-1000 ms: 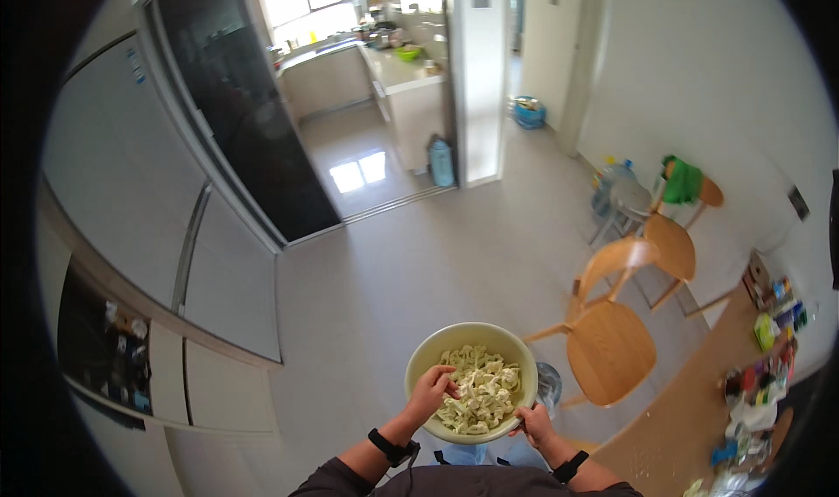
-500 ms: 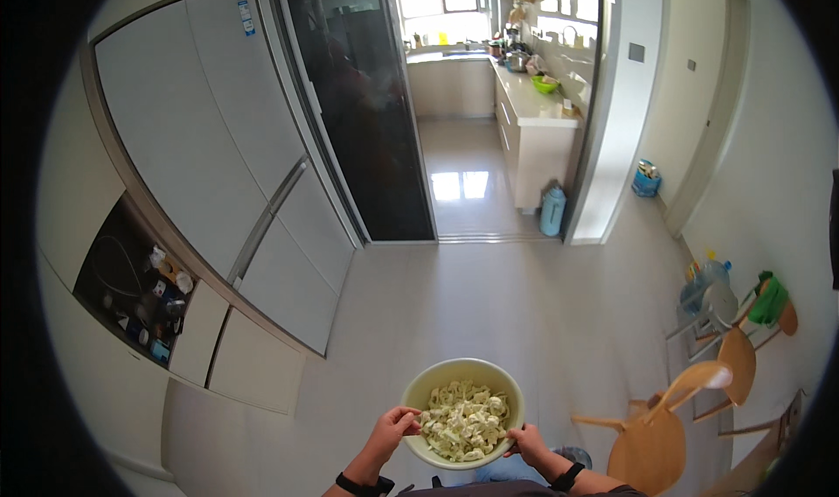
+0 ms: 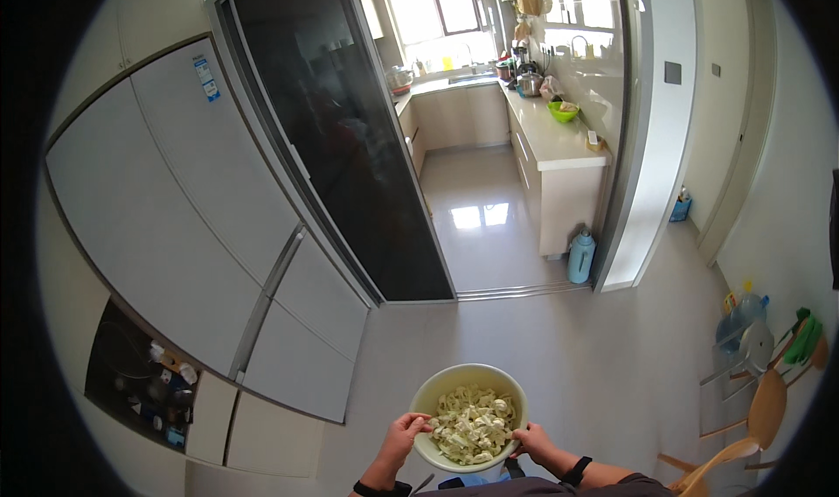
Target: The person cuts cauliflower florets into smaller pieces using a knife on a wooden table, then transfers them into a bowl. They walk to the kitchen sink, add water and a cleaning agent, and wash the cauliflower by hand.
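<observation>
While both hands are raised in front of the body, one pale yellow bowl [image 3: 469, 417] sits between them, low in the middle of the view and above the tiled floor [image 3: 559, 357]. One heap of pale cut food pieces [image 3: 472, 424] fills the bowl; the pieces are too many and too small to count. The left hand [image 3: 401, 436] has its grip closed on the bowl's left rim, with the thumb over the edge. The right hand [image 3: 535, 443] has its grip closed on the right rim in the same way. Each wrist wears one dark band, two in all.

To the left stands one large pale refrigerator [image 3: 175, 226] with several door panels, its lower corner near the bowl's left side. Beside it one dark glass sliding door [image 3: 350, 147] stands at the edge of a kitchen doorway. Beyond that edge one long white table [image 3: 559, 139] runs along the right wall, carrying one green bowl [image 3: 563, 110] and one metal pot [image 3: 530, 83]. One light blue jug [image 3: 580, 257] stands on the floor at the table's near end. At the right edge two wooden chairs [image 3: 752, 427] show in part. Between the refrigerator, the doorway and the chairs, the floor ahead of the bowl lies open.
</observation>
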### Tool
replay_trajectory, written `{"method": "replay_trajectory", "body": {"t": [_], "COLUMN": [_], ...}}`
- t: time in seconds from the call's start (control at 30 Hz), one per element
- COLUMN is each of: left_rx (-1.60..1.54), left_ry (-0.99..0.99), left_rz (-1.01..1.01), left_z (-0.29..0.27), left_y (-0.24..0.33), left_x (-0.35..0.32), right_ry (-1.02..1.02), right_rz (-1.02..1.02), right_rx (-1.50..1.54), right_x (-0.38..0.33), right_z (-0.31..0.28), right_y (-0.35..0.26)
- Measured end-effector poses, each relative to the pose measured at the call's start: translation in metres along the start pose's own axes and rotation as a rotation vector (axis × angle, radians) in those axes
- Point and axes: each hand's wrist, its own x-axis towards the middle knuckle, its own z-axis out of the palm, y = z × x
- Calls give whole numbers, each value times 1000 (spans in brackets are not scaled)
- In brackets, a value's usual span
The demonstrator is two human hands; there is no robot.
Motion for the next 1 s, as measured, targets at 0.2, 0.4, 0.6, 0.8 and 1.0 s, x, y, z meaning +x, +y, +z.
{"method": "replay_trajectory", "body": {"t": [0.2,0.4,0.6,0.8,1.0], "left_rx": [-132,-171,57,19,-176], "left_ry": [102,55,-4,-194,-55], "left_rz": [-51,-14,103,29,99], "left_z": [-14,-34,-19,33,95], "left_y": [4,44,112,161,227], "left_x": [102,251,411,561,718], "right_ry": [31,72,137,233,184], "right_rz": [-4,-38,-74,-154,-232], "right_rx": [-23,-78,10,121,59], "right_x": [104,204,290,385,507], "right_z": [-6,13,21,-11,-69], "right_y": [-68,-157,-268,-367,-518]}}
